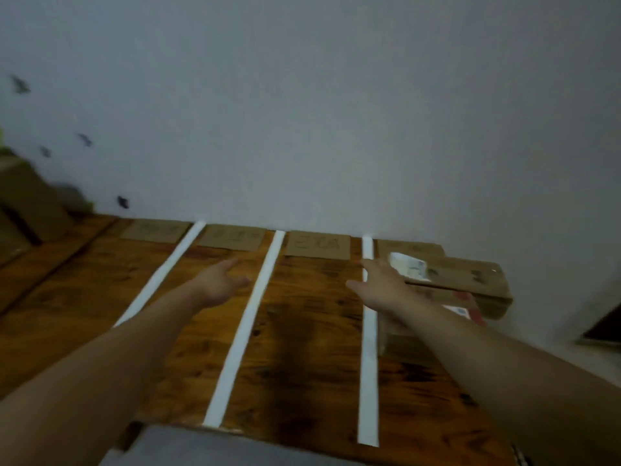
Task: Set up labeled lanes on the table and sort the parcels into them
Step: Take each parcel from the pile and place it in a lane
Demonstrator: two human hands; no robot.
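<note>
Head view shows both arms stretched forward over the table [302,358]. Left hand [221,280] hangs loosely open above the second lane, fingers half curled, holding nothing. Right hand [379,284] is spread flat, fingers apart, lying across the rightmost tape strip [368,348] with its fingertips at the near edge of the top parcel [463,274]; blur makes it hard to tell whether it actually touches the box.

That parcel is a long brown carton with a white label [408,264] at its left end, sitting in the rightmost lane close to the wall [336,112]. It rests on a second parcel [467,306] showing red and white print, partly hidden by the right forearm.

Two more white strips, the middle strip [245,327] and the left strip [161,274], divide the wood into lanes. At the far end of each lane lies a cardboard tag [317,245] with writing too smeared to read.

Brown boxes [27,203] stand off to the left, against the wall.
</note>
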